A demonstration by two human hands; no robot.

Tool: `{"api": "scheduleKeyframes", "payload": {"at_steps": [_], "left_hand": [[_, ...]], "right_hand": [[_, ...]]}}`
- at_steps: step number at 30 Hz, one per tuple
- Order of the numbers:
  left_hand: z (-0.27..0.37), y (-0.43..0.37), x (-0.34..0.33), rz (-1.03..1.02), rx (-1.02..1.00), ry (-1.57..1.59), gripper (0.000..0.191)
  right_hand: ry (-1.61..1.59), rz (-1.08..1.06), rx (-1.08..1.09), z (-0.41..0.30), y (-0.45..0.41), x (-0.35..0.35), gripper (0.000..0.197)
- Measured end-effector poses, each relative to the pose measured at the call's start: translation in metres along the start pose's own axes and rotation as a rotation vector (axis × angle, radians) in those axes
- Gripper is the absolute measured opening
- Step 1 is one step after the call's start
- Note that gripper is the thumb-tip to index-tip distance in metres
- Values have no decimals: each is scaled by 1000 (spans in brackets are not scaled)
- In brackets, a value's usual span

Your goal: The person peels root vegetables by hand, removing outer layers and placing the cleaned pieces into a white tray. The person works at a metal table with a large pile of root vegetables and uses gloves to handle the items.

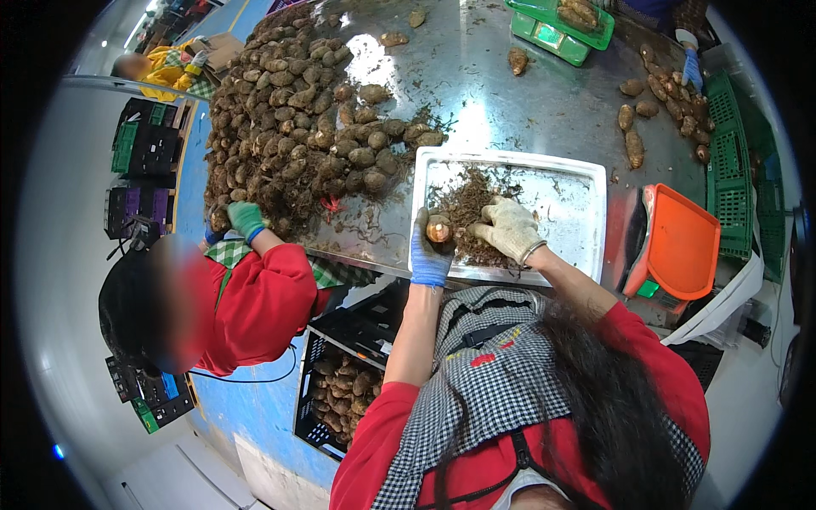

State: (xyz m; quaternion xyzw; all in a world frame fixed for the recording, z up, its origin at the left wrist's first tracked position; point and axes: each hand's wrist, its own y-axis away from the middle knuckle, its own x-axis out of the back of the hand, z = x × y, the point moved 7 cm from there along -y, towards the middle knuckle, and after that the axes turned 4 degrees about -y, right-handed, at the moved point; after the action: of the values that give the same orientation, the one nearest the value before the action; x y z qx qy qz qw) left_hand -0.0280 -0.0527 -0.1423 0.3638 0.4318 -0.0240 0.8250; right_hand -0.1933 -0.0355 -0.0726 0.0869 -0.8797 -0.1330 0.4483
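My left hand (431,255), in a blue and grey knitted glove, is closed around a taro corm (438,228) whose pale, trimmed end faces up. It is over the left side of a white plastic tray (510,155). My right hand (512,228), in a soiled cream glove, bends over a heap of brown root fibres and peelings (470,207) in that tray. Its fingertips point towards the corm and touch or hover just above the debris. Whether they pinch anything is hidden from me.
A big pile of unpeeled taro corms (287,115) covers the metal table's left side; a co-worker in red (255,299) handles it. An orange-pan scale (685,242) stands right of the tray, a green scale (554,38) at the back. Green crates (728,166) line the right edge; a black crate of corms (344,395) sits below.
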Motion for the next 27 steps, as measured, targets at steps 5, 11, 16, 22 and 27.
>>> {"api": "scheduleKeyframes", "payload": {"at_steps": [5, 11, 16, 22, 27], "left_hand": [[-2, -11, 5, 18, -77, -51, 35], [3, -11, 9, 124, -217, -372, 34], [4, 2, -5, 75, -233, -255, 27], [-4, -8, 0, -70, 29, 7, 31], [-10, -6, -19, -264, 134, 203, 38]], "right_hand": [[-86, 172, 265, -25, 6, 17, 39], [-61, 160, 484, -70, 8, 14, 37], [-247, 67, 195, -30, -12, -5, 30], [-329, 357, 274, -14, 0, 1, 27], [-274, 170, 237, -33, 2, 11, 34]]}}
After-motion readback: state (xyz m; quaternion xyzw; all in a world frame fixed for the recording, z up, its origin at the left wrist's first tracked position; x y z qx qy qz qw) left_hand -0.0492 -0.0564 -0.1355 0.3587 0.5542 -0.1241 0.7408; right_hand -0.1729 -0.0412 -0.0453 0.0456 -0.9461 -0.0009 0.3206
